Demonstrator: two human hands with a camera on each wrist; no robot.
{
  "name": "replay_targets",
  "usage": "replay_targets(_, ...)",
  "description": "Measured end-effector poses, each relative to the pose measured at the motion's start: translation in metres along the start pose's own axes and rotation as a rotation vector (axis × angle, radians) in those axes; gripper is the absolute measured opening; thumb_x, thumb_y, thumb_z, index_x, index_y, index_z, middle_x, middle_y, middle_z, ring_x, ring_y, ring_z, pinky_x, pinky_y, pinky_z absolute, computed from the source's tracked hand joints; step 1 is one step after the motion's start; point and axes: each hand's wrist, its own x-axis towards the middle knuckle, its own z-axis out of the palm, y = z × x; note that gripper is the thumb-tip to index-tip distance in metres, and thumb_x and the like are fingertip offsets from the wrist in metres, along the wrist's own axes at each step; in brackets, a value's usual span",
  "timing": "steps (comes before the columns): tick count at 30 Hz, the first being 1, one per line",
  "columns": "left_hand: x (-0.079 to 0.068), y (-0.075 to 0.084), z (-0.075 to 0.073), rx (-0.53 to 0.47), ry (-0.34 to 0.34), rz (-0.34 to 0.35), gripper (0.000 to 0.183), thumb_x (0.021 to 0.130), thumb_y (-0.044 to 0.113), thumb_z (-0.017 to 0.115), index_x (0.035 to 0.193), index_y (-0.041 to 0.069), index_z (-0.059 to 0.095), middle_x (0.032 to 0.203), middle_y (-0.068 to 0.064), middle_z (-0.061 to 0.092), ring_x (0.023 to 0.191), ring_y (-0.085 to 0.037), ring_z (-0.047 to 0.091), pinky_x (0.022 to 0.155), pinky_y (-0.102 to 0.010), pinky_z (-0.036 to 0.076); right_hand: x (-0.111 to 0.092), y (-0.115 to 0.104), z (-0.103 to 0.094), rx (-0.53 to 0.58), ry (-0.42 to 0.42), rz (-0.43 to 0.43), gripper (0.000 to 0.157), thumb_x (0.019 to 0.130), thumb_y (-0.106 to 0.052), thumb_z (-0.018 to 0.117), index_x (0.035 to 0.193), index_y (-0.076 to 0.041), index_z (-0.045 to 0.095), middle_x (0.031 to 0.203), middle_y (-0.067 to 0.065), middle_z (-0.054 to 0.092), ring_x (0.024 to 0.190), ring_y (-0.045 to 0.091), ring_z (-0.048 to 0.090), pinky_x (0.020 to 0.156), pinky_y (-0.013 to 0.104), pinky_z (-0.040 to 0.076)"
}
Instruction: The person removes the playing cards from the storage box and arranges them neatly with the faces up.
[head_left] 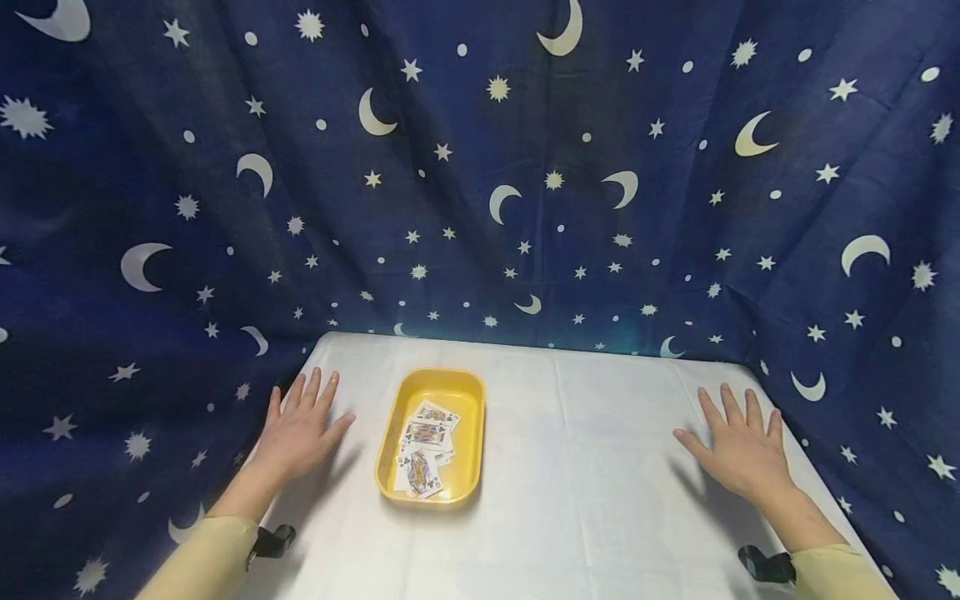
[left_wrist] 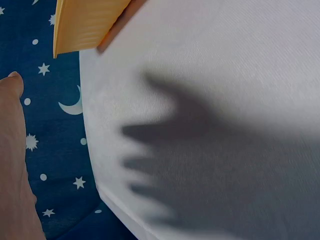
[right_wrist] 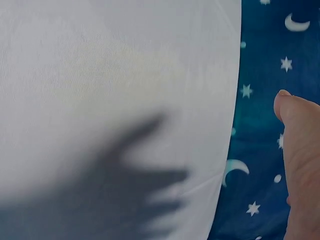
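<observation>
My left hand (head_left: 296, 433) is held over the left side of the white table with its fingers spread and nothing in it. To its right, a short way off, stands a yellow tray (head_left: 471, 442) with several playing cards (head_left: 426, 435) lying loosely overlapped inside. Face cards are showing, clubs among them. Over the table's right side, my right hand (head_left: 742, 450) is likewise spread and holds nothing. Each wrist view catches part of a hand at its outer edge, the left thumb (left_wrist: 14, 115) and the right thumb (right_wrist: 300, 150), with a hand's shadow on the cloth.
A white cloth covers the table (head_left: 600, 500). Behind it and along both sides hangs a dark blue curtain (head_left: 465, 183) patterned with moons and stars. Dark wrist straps with cameras (head_left: 273, 542) sit by the pale sleeves (head_left: 202, 562).
</observation>
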Motion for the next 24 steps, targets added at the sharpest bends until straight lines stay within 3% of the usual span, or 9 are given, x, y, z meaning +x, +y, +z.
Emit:
replay_targets(6,0.003,0.002,-0.001,-0.010,-0.013,-0.003,0.081,0.089,0.069,0.025,0.151,0.018,0.011,0.154,-0.017,0.007,0.139,-0.037,-0.002,0.103,-0.059,-0.017,0.002,0.001,0.000,0.013,-0.015,0.012,0.093,0.082,-0.072,0.038,0.148,-0.009,0.019,0.148,0.029,0.014,0.132,0.051,-0.013,0.092,0.064,-0.025)
replay_targets(14,-0.001,-0.002,0.004,-0.012,-0.021,-0.010,0.082,0.089,0.068,0.026,0.151,0.017,0.011,0.153,-0.018,0.007,0.138,-0.039,0.001,0.103,-0.059,-0.017,0.003,-0.002,0.018,0.036,-0.071,0.019,0.096,0.081,-0.075,0.035,0.146,-0.005,0.023,0.146,0.031,0.014,0.130,0.056,-0.007,0.092,0.068,-0.021)
replay_targets(24,-0.004,-0.003,0.006,-0.019,-0.015,-0.016,0.080,0.089,0.067,0.029,0.150,0.016,0.014,0.153,-0.019,0.011,0.138,-0.040,0.005,0.104,-0.061,-0.012,0.008,-0.006,0.021,0.054,-0.056,0.007,0.095,0.082,-0.073,0.037,0.145,-0.004,0.025,0.146,0.031,0.018,0.130,0.056,-0.005,0.093,0.068,-0.020)
